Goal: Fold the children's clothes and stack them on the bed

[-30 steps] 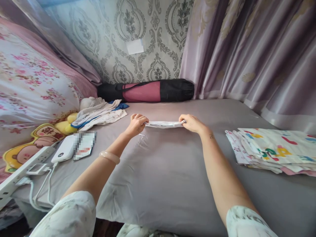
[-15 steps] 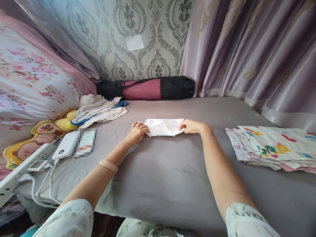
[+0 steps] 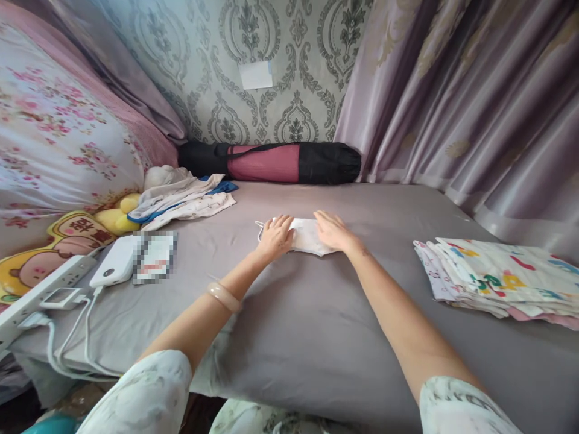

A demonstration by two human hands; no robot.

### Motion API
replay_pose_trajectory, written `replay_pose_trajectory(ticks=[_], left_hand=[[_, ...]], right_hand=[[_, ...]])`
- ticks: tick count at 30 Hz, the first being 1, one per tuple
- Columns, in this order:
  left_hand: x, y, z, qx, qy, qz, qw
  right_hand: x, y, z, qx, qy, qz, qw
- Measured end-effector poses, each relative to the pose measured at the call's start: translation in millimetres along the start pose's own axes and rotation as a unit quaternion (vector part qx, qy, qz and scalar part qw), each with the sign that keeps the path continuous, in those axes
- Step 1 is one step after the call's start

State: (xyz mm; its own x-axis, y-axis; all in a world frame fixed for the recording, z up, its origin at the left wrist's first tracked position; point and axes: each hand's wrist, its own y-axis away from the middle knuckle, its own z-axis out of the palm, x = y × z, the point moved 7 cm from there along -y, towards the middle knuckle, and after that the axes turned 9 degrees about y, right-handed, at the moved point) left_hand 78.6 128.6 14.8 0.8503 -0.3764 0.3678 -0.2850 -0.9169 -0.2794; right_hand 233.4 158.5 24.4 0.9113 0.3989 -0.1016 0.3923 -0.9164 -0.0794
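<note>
A small white folded cloth (image 3: 306, 235) lies flat on the grey bedsheet (image 3: 316, 325) in the middle of the bed. My left hand (image 3: 275, 236) rests palm down on its left end, fingers stretched out. On the right end my right hand (image 3: 332, 229) presses flat, fingers also extended. Neither hand grips anything. A pale bangle sits on my left wrist.
A stack of folded colourful printed cloths (image 3: 497, 276) lies at the right. Unfolded clothes (image 3: 183, 200) are heaped at the back left beside a yellow plush toy (image 3: 118, 218). A power bank (image 3: 115, 268), phone and power strip (image 3: 36, 293) lie left. A rolled mat bag (image 3: 271, 163) lines the wall.
The cloth, held stretched between both pinching hands a second ago, was laid down on the sheet. Both hands have let go and now lie flat on it, closer together.
</note>
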Motion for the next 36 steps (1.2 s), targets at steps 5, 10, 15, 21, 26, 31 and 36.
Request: replay_pose_trajectory(ticks=[5, 10, 15, 21, 26, 31, 36], left_hand=[[7.3, -17.0, 29.4, -0.031, -0.027, -0.014, 0.999], [-2.7, -26.2, 42.7, -0.053, -0.052, 0.012, 0.997], [-12.9, -26.6, 55.9, -0.095, -0.036, 0.005, 0.995], [-14.1, -27.3, 57.7, -0.103, -0.029, 0.005, 0.994], [-10.8, -28.3, 51.8, -0.127, -0.021, -0.008, 0.992], [-9.1, -28.6, 36.9, -0.085, -0.053, -0.013, 0.995], [-10.8, -23.8, 37.3, -0.076, -0.064, 0.003, 0.995]], right_hand=[[-28.6, -4.2, 25.7, -0.011, 0.056, -0.019, 0.998], [-30.9, -7.6, 39.2, -0.015, 0.05, -0.023, 0.998], [-27.8, -9.8, 51.9, -0.024, 0.024, -0.012, 0.999], [-26.6, -11.4, 54.4, -0.016, 0.024, -0.011, 1.0], [-26.0, -11.9, 53.0, -0.036, 0.018, -0.01, 0.999], [-20.0, -5.2, 40.5, -0.014, 0.024, 0.013, 1.0], [-15.3, 0.1, 43.1, -0.006, 0.028, 0.032, 0.999]])
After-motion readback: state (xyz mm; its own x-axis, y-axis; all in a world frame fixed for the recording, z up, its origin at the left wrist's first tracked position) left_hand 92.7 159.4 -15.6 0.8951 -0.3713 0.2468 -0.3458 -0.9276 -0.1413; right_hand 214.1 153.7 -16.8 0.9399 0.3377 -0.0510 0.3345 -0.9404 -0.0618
